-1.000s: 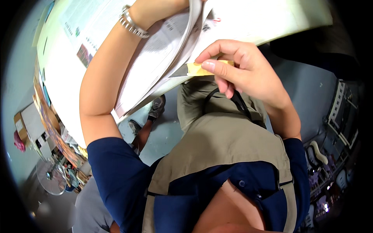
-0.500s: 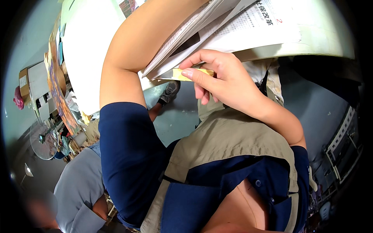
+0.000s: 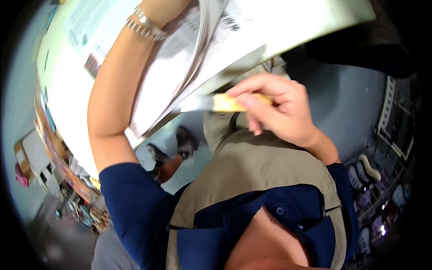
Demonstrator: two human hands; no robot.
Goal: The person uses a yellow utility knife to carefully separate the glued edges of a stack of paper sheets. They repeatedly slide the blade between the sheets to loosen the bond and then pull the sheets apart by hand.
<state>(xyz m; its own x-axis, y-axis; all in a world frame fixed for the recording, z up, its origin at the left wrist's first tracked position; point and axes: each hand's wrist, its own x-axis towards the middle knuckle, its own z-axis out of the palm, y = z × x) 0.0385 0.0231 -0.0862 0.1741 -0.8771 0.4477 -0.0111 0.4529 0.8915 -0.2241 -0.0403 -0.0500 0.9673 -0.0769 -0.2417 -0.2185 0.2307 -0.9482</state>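
In my right hand (image 3: 281,105) is a flat-bladed knife (image 3: 222,103) with a yellow handle, pinched between thumb and fingers. Its pale blade points left, close to the edge of the newspaper sheets (image 3: 198,67), and is blurred. My left hand (image 3: 166,10) lies at the top edge of the view, over the newspapers, with a metal band round the wrist. Its fingers are cut off by the picture's edge. My left forearm runs along the left side of the sheets, whose middle bends up in a curved fold.
The newspapers lie on a white table (image 3: 65,101) with a rounded near edge. Another person's grey-clothed part (image 3: 110,247) shows at lower left. Shoes (image 3: 185,141) stand on the floor below the table. Racks with several shoes (image 3: 360,173) are at the right, piled goods (image 3: 83,211) at the left.
My right hand has drawn the knife right and slightly down, away from the sheets, so more blade shows. My left arm has shifted left, bringing its wrist into view. The whole view has also shifted.
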